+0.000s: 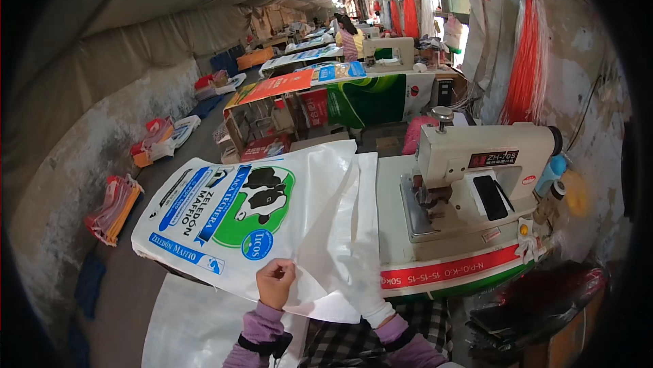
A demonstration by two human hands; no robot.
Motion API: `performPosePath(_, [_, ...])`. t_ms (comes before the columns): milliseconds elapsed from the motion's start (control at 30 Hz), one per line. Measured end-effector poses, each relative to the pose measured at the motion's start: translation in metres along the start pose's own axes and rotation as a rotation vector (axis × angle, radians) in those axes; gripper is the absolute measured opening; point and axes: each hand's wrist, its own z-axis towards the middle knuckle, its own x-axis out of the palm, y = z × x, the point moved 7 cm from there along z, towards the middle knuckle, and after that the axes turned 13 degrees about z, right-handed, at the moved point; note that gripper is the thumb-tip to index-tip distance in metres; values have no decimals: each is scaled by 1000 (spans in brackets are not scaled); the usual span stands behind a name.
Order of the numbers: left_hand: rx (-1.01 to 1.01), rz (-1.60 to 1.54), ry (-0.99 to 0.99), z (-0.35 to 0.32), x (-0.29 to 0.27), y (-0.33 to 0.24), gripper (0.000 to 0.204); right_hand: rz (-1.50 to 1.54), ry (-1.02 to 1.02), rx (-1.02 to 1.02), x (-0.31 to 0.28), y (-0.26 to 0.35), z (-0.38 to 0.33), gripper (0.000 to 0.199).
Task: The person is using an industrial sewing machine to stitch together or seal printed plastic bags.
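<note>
A white woven sack (320,211), printed with a cow's head on a green circle and blue labels, lies across the work table in front of me. My left hand (275,283) is bare and closed, its fingertips pinching the sack's near edge. At the sack's right side is my right hand (365,294) in a white glove. It blends into the white material and is blurred, so its fingers cannot be made out. Just right of the sack stands a cream industrial sewing machine (476,157), with a black phone (488,198) lying on it.
Another white sheet (197,320) hangs below the sack at lower left. Dark plastic-wrapped bundles (537,307) sit at lower right. Folded sacks (112,208) lie on the floor at left. Red strands (527,55) hang on the right wall. A person (348,38) is further back near another sewing machine (389,54).
</note>
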Motion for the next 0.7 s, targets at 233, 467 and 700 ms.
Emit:
performPosePath(233, [22,266,377,-42,11,49,51,420,887,65,96,49,-62,25])
performPosePath(467, [150,852,445,-155,-77,-39,9,577,1058,-241,53,94,-56,18])
performPosePath(700, [116,798,150,-184,-149,-96,2,-293,19,43,-40,-111,48,50])
